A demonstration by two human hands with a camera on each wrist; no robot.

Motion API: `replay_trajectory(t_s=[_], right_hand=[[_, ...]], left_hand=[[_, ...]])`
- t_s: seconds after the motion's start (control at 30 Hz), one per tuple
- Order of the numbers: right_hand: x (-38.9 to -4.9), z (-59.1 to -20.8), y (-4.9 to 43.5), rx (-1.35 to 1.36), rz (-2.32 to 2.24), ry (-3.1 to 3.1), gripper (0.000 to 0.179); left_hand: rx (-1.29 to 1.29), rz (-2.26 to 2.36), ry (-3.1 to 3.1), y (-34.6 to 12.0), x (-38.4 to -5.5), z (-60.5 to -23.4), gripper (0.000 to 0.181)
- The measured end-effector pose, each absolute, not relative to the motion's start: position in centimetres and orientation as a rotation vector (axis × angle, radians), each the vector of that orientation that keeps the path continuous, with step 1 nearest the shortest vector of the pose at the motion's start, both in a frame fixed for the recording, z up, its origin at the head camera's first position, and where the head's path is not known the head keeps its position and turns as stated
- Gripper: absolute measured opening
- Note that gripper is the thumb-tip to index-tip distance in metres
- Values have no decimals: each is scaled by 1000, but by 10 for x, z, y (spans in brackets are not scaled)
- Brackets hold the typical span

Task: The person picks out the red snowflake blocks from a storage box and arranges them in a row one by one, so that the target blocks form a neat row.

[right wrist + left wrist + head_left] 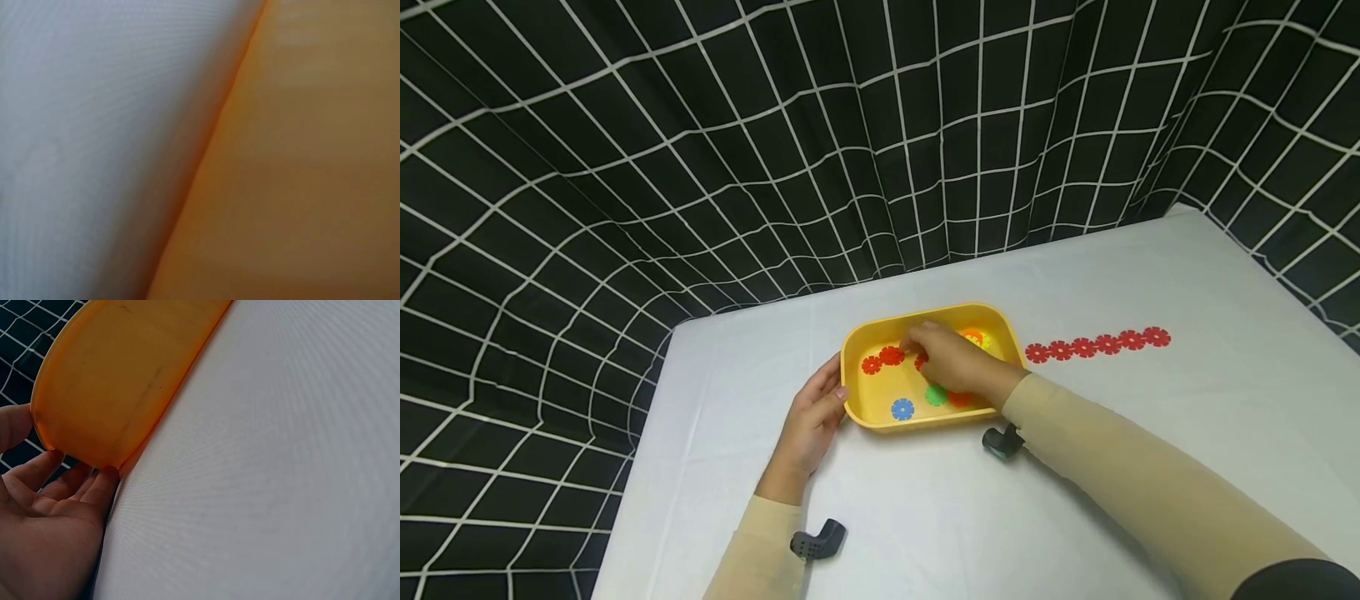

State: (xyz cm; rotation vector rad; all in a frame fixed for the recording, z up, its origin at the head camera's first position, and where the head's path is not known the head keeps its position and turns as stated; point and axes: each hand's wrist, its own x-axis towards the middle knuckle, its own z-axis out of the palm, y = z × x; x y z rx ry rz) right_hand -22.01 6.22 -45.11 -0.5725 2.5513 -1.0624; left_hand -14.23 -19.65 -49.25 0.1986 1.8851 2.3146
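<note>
A yellow plastic tub [886,390] holds notched flower-shaped discs: a blue disc [902,408], a green disc [936,395], and several red, orange and yellow ones. My left hand [812,421] grips the tub's left end, thumb at the rim and fingers against the outer wall; the left wrist view shows those fingertips touching the orange-looking wall [112,381]. Inside the tub, my right hand [955,357] reaches down with bent fingers among the discs. A red disc [921,362] shows beside those fingers. Whether they pinch anything is hidden. Only the tub's wall [312,175] fills the right wrist view.
Right of the tub, a row of joined red discs [1083,347] lies on the white tablecloth [917,508]. A black curtain with white grid lines [880,150] hangs behind the table. Both sleeves carry dark wrist devices [817,540].
</note>
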Motion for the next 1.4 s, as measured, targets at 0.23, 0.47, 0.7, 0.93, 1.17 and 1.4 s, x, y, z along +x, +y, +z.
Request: replay_trajectory(t_s=[0.23, 0.47, 0.7, 0.93, 1.17, 1.4], right_hand=[[-220, -449, 62, -554, -1048, 2556, 34], [-220, -449, 61, -563, -1079, 2546, 35], [-220, -448, 61, -580, -1157, 2496, 30], [-219, -445, 64, -573, -1309, 2415, 14], [-217, -441, 67, -558, -1461, 2355, 12], [-214, -435, 68, -418, -1672, 2139, 17]], left_hand=[[180, 2321, 1882, -196, -143, -494, 55], [185, 2315, 1896, -196, -143, -493, 57], [192, 2325, 1877, -196, -143, -495, 60], [184, 2322, 1884, -196, -142, -493, 59], [182, 2321, 1887, -196, -142, -493, 59], [185, 2327, 1874, -196, -142, -493, 59]])
